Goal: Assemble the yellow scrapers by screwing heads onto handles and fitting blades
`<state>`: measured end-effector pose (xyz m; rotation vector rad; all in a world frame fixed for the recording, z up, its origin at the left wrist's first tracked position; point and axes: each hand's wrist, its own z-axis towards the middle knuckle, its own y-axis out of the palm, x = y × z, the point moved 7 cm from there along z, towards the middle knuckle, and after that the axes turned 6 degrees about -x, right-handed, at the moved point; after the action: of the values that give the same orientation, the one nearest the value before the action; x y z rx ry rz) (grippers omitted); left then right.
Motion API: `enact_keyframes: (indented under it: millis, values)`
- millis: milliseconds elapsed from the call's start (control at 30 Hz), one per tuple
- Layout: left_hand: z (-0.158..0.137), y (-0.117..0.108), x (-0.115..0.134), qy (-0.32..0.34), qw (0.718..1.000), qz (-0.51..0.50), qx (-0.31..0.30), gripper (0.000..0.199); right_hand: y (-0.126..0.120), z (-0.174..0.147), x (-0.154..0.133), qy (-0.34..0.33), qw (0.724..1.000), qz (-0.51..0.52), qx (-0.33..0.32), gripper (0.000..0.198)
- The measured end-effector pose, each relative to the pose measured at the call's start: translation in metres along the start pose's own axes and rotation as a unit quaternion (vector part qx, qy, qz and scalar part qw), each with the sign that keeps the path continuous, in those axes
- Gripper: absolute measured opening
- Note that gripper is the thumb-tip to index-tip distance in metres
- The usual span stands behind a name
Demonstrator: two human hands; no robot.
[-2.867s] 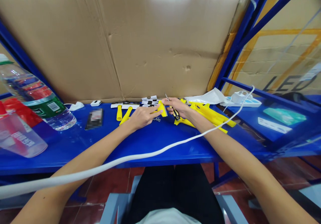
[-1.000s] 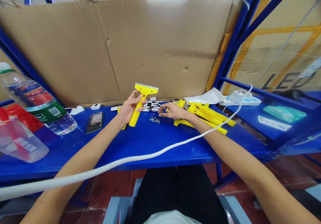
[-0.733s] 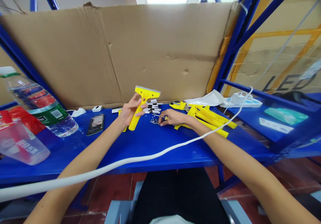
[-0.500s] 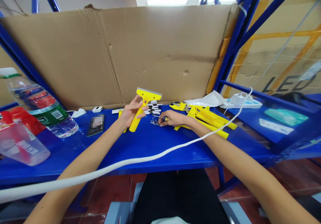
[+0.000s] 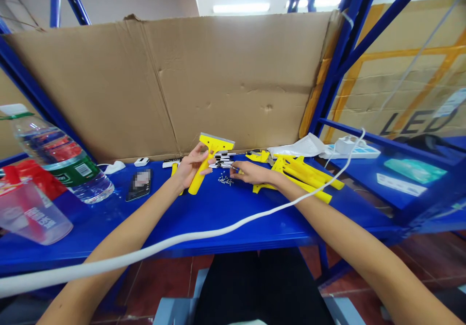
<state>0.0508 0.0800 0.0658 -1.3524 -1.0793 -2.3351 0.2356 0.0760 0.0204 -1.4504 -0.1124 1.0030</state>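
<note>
My left hand is closed around the handle of a yellow scraper, holding it tilted above the table with its wide head and pale blade edge at the top. To the right, my right hand grips a small screwdriver by its yellowish handle; the fingers hide most of it. A pile of tiny screws lies on the blue table between my hands. Behind it are several black-and-white strips. More yellow scrapers lie in a heap beside my right wrist. Another yellow handle is partly hidden behind my left hand.
A white cable crosses in front of both forearms. On the left are a phone, a water bottle and a plastic cup. Cardboard walls the back; a power strip sits at the right.
My right hand has shifted slightly up, away from the screw pile, and the screwdriver's shaft shows less. The scraper stays in my left hand, nearly still. The view has tilted slightly.
</note>
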Motion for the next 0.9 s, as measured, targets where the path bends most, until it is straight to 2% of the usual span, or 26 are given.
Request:
enact_keyframes:
  millis: [167,233,300,367,500,700,900]
  values:
    - [0.001,-0.008,0.002,0.022,1.0,-0.001,0.018,0.036,-0.034,-0.006,0.005,0.03,0.98,-0.014,0.195,0.015]
    - [0.003,-0.011,0.001,0.026,0.999,0.0,0.028,0.037,-0.047,-0.013,0.001,0.008,0.959,-0.004,0.283,0.017]
    - [0.004,-0.014,-0.004,0.025,0.999,0.009,0.043,0.038,-0.055,-0.019,-0.006,-0.028,0.941,0.0,0.338,0.018]
    - [0.005,-0.017,-0.01,0.016,0.998,0.028,0.058,0.038,-0.055,-0.019,-0.013,-0.062,0.937,-0.013,0.344,0.018]
    - [0.007,-0.02,-0.027,-0.003,0.995,0.066,0.072,0.039,-0.044,-0.013,-0.016,-0.1,0.947,-0.049,0.301,0.012]
    - [0.006,-0.022,-0.043,-0.032,0.992,0.099,0.072,0.045,-0.035,-0.009,-0.005,-0.067,0.961,-0.076,0.257,0.008]
    - [0.004,-0.022,-0.048,-0.042,0.991,0.099,0.078,0.047,-0.032,-0.009,-0.004,-0.058,0.968,-0.089,0.227,0.01]
